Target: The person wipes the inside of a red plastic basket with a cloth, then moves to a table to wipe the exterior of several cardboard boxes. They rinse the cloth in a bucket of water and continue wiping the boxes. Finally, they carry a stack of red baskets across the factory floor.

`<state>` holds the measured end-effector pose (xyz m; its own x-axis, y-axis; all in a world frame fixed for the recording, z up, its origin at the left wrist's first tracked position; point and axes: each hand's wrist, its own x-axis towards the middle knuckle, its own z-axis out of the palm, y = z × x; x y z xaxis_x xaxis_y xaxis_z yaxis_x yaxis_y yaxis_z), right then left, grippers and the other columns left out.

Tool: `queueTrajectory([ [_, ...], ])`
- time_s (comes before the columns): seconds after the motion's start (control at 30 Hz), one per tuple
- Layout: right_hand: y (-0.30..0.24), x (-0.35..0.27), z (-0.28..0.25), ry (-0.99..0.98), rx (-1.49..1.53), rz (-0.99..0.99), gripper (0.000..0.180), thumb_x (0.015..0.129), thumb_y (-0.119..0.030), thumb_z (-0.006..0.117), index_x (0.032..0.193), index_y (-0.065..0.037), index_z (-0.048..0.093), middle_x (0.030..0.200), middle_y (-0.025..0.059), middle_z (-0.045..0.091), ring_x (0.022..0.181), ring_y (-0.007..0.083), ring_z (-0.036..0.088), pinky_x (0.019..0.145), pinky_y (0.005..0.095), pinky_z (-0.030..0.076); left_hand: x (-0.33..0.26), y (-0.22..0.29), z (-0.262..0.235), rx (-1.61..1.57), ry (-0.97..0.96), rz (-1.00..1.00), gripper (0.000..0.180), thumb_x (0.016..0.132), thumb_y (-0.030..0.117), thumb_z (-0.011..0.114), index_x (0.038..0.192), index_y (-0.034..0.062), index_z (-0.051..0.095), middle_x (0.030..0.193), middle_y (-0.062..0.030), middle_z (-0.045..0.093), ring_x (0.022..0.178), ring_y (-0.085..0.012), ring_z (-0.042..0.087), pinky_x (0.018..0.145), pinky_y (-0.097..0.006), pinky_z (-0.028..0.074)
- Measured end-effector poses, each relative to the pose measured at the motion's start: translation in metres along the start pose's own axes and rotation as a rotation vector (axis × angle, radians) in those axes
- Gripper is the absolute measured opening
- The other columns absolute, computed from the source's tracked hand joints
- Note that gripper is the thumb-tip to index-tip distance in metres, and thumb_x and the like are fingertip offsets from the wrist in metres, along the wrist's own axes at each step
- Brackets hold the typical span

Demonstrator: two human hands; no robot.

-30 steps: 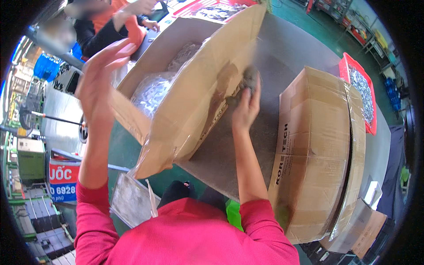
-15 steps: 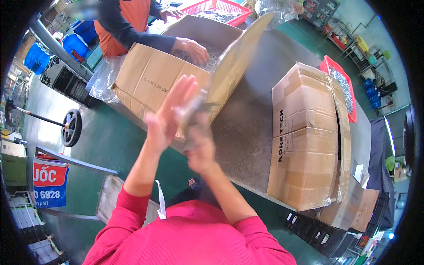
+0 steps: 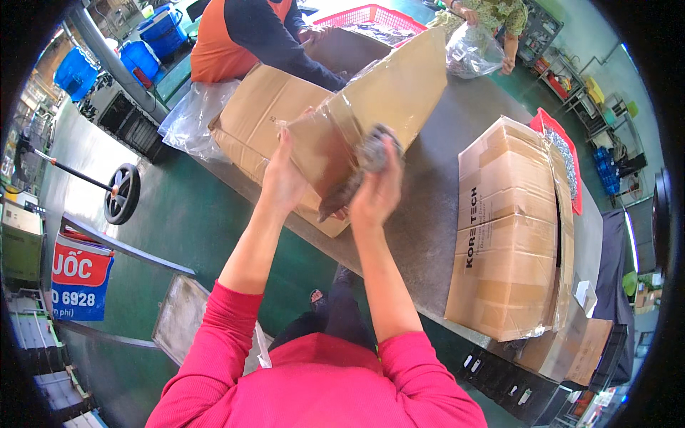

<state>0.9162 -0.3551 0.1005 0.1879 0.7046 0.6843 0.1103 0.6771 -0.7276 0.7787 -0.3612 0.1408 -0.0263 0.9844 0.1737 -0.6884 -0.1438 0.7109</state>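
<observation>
An open cardboard box (image 3: pixel 260 107) stands on the grey table in front of me, one large flap (image 3: pixel 407 85) raised toward the right. My left hand (image 3: pixel 285 175) grips the near edge of this flap, its thumb on the facing side and the other fingers mostly hidden behind. In my right hand (image 3: pixel 377 189) is a crumpled grey rag (image 3: pixel 378 146), pressed against or close to the flap's face. The rag is blurred, and a darker part hangs below the hand.
A co-worker in orange and dark sleeves (image 3: pixel 285 50) reaches into the box. Another person holds a clear plastic bag (image 3: pixel 474 53). On the right stand a taped carton (image 3: pixel 499 235) and a red basket of small metal parts (image 3: pixel 574 189). Another red basket (image 3: pixel 371 13) is behind the box.
My left hand, spread in the air before, now grips the flap. My right hand moved right with the rag. The flap swung toward me; a person with a plastic bag shows more at the back.
</observation>
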Motion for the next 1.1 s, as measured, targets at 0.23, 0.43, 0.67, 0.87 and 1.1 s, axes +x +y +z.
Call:
queueTrajectory([
  [0.23,0.036,0.027,0.019,-0.163,-0.087,0.308,0.047,0.091,-0.003,0.044,0.138,-0.001,0.038,0.145,0.0209,0.034,0.138,0.0354,0.026,0.112,0.0392,0.022,0.006,-0.004,0.012,0.393,-0.062,0.076,0.054,0.101,0.031,0.037,0.148,0.0111,0.02,0.146,-0.0082,0.033,0.132,-0.0229,0.036,0.11,-0.038,0.028],
  [0.43,0.055,0.108,0.061,-0.195,-0.196,0.065,0.041,0.093,-0.009,0.044,0.133,-0.003,0.044,0.139,0.0234,0.041,0.129,0.0379,0.04,0.106,0.0399,0.032,-0.008,-0.016,0.001,0.246,0.0,0.083,0.051,0.101,0.032,0.037,0.145,0.0095,0.026,0.143,-0.0082,0.037,0.129,-0.0217,0.04,0.106,-0.038,0.033],
  [0.67,0.039,0.088,-0.026,-0.421,-0.304,0.373,0.018,0.091,-0.018,0.061,0.093,-0.001,0.068,0.113,0.0159,0.064,0.107,0.0183,0.059,0.093,0.0292,0.043,-0.005,-0.026,-0.06,-0.136,0.27,-0.176,0.047,0.1,0.036,0.041,0.135,0.0045,0.042,0.132,-0.0073,0.049,0.121,-0.0202,0.047,0.101,-0.036,0.038],
  [0.87,-0.035,0.177,-0.081,-0.621,-0.536,0.29,0.024,0.091,-0.023,0.059,0.103,-0.005,0.07,0.125,0.0111,0.056,0.107,0.0162,0.054,0.091,0.0279,0.042,-0.012,-0.035,-0.057,-0.241,0.291,-0.15,0.05,0.099,0.042,0.039,0.135,0.0063,0.042,0.132,-0.0078,0.049,0.12,-0.0215,0.047,0.101,-0.038,0.038],
  [1.1,-0.1,0.225,-0.091,-0.54,-0.481,0.236,0.025,0.096,-0.025,0.053,0.106,-0.006,0.067,0.096,-0.0002,0.066,0.081,0.0084,0.059,0.067,0.021,0.045,-0.005,-0.043,-0.046,-0.39,0.15,0.03,0.075,0.09,0.066,0.035,0.136,0.007,0.039,0.133,-0.0094,0.047,0.12,-0.0268,0.046,0.101,-0.043,0.038],
])
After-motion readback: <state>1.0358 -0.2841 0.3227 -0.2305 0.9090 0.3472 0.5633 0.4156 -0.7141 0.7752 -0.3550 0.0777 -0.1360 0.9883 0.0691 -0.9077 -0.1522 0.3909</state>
